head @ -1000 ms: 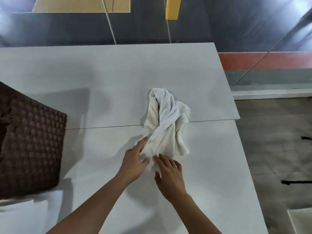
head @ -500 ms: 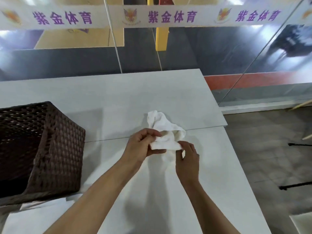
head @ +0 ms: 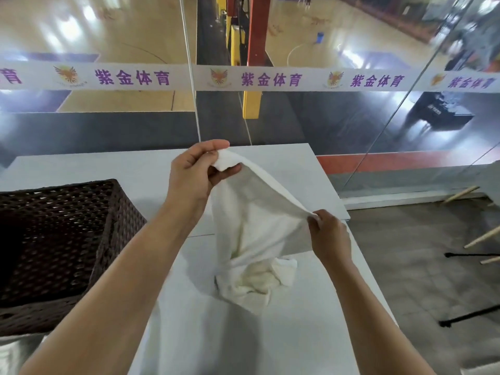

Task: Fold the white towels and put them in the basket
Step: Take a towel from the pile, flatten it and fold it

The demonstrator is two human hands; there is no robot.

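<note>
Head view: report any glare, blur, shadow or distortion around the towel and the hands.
In the head view, the towel, left hand and right hand are sharp. Soft grey shadows lie on the table under the towel and arms. Bright glare patches sit on the court floor behind the glass. The upper right corner is smeared.

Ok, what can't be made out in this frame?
Head view only.
1. Basket contents: cut off by the left edge, inside too dark.
2. Towel, lower corners: buried in its own bunched folds on the table.
3. Far court: blurred and glare-washed.
</note>
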